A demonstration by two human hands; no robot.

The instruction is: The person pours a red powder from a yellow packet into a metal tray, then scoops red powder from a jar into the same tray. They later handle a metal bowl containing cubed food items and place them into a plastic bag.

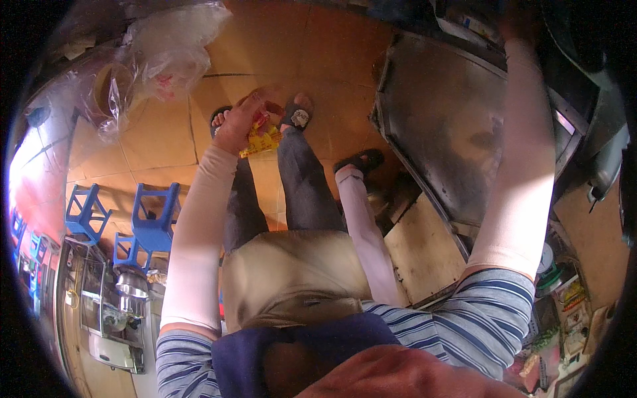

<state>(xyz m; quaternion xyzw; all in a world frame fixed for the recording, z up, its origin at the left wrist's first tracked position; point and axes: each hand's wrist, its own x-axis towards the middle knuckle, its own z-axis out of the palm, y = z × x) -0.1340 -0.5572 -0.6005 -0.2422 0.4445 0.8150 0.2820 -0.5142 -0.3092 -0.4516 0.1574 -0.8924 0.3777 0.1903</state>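
My left hand (238,125) is in front of me, above the tiled floor, with its fingers closed around a yellow and red plastic packet (261,142). My right arm stretches up along the right side, past a large dark metal-framed panel (443,114) with a smeared, cloudy surface. At the top right, my right hand (520,22) is in deep shadow beside a dark container or shelf edge (473,30). Its fingers and anything in them are too dark to make out.
Clear plastic bags (169,54) hang at the upper left. Blue plastic stools (154,214) and metal pots (132,293) are at left. A pale board (423,244) and a dial scale (547,263) are at right. A pale-trousered leg (366,224) stands near the board.
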